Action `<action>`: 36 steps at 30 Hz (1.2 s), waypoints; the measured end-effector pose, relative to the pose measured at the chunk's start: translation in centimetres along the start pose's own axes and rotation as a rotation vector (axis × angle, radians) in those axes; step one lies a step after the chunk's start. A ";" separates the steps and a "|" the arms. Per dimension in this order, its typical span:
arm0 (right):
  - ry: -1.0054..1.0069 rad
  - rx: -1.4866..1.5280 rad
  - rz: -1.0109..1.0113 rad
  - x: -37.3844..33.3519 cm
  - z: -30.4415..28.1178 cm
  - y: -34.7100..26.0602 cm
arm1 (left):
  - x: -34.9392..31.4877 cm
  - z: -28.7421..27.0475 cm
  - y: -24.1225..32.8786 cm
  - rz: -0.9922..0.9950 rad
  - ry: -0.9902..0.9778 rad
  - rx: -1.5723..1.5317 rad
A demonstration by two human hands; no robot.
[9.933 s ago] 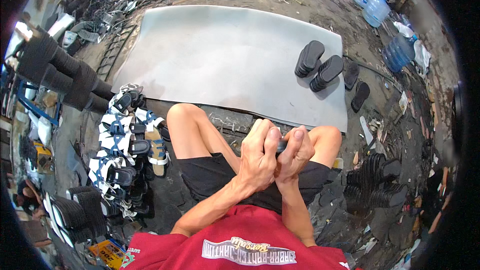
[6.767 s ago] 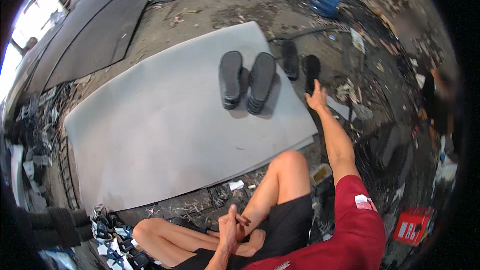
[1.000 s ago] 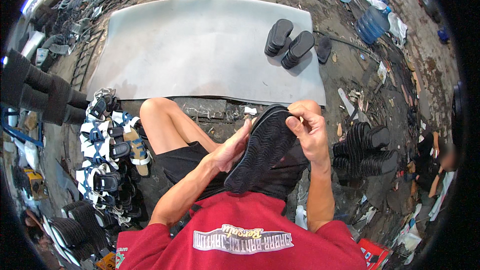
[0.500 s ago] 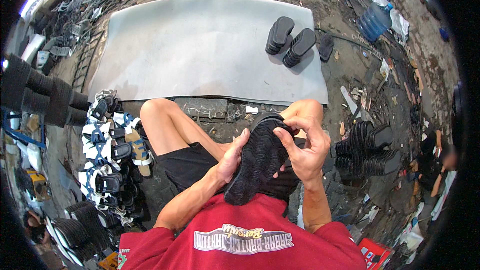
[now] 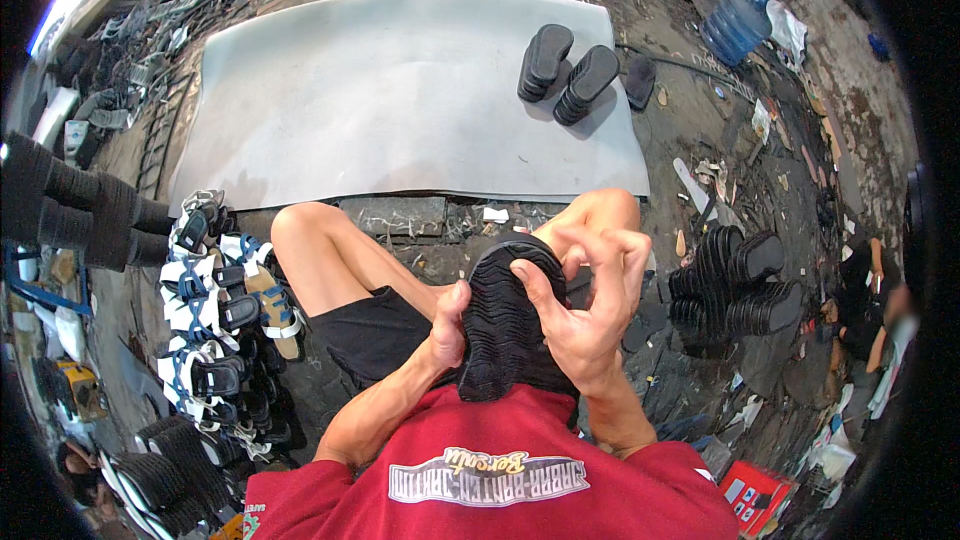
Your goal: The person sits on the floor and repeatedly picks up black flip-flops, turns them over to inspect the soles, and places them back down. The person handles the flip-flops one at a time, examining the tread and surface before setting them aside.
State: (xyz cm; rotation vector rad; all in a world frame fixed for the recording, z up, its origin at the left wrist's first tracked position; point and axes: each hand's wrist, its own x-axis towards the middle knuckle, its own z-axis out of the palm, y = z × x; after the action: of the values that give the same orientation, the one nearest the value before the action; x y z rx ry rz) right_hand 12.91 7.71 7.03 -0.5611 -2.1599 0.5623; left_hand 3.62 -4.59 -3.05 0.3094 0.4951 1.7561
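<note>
Above my lap is a black sandal sole (image 5: 507, 315) with a wavy ridged tread turned up toward me, its toe end pointing away. My left hand (image 5: 449, 328) grips its left edge, the thumb along the side and the other fingers hidden behind it. On the right, my right hand (image 5: 592, 315) has its thumb laid on the tread near the toe end, with the forefinger curled toward the upper edge. Any fingers behind the sole are hidden. The lower end of the sole rests close to my red shirt.
Beyond my knees lies a pale grey sheet (image 5: 400, 100) bearing two stacks of black soles (image 5: 585, 85). More stacked soles (image 5: 735, 285) stand at right. White and blue sandals (image 5: 195, 290) are piled at left. Large blue water bottles (image 5: 735, 28) lie far right, with scraps on the ground.
The sole has turned more upright and shifted slightly left. My right thumb has moved left across the tread, and the right fingers have lifted and spread somewhat.
</note>
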 end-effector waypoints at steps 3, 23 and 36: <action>-0.056 0.209 0.193 -1.1 2.1 0.8 | 0.0 -1.4 -0.2 0.053 0.029 -0.029; -0.241 0.481 0.189 -3.8 10.5 1.6 | 0.8 -1.2 3.2 0.822 0.769 1.326; -0.151 0.256 0.177 -5.5 10.2 2.7 | 1.7 -0.3 3.8 0.904 0.861 1.142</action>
State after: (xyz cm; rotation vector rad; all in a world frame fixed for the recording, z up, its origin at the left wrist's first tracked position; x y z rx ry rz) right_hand 8.40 4.72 -3.58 -0.5868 -2.1460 0.9897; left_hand -0.16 -3.74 -1.53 0.6163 2.2786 2.2311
